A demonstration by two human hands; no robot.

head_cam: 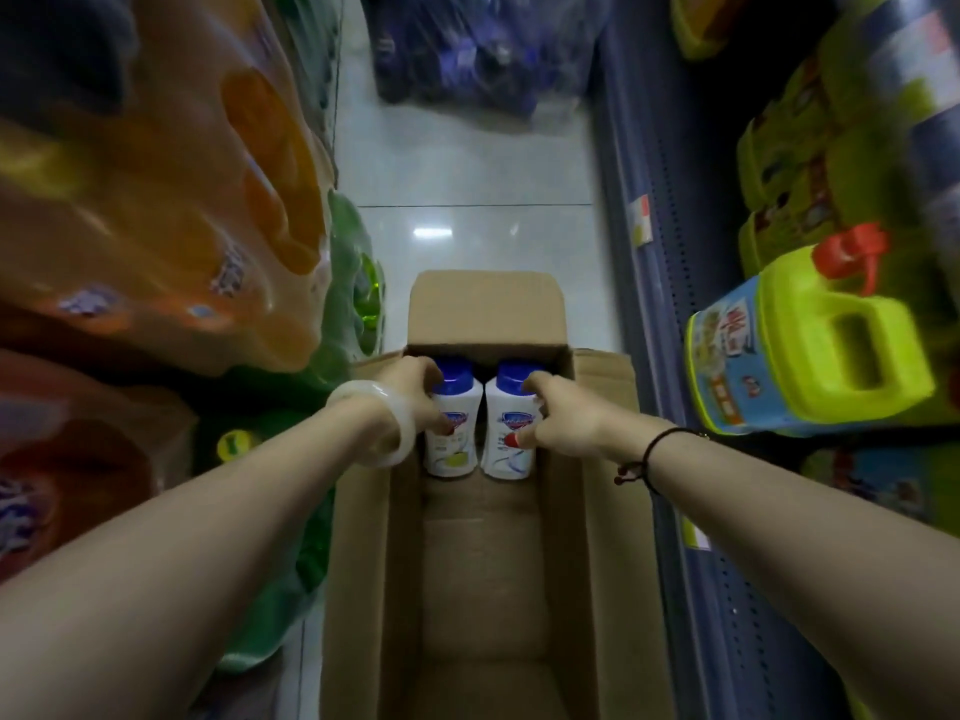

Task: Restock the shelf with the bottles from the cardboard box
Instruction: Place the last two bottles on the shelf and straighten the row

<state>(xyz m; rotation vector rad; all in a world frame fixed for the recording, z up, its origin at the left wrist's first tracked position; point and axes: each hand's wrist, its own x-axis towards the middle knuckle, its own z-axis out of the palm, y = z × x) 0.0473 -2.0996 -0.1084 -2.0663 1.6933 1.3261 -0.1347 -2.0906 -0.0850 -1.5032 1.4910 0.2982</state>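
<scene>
An open cardboard box lies on the floor below me, its flaps spread. At its far end stand two white bottles with blue caps. My left hand is wrapped around the left bottle, fingers over its cap and side. My right hand grips the right bottle the same way. The near part of the box floor is bare cardboard. The blue metal shelf runs along the right side.
Yellow-green jugs with red caps stand on the right shelf. Wrapped orange packs and green packs crowd the left. A dark wrapped bundle sits on the white tiled floor beyond the box.
</scene>
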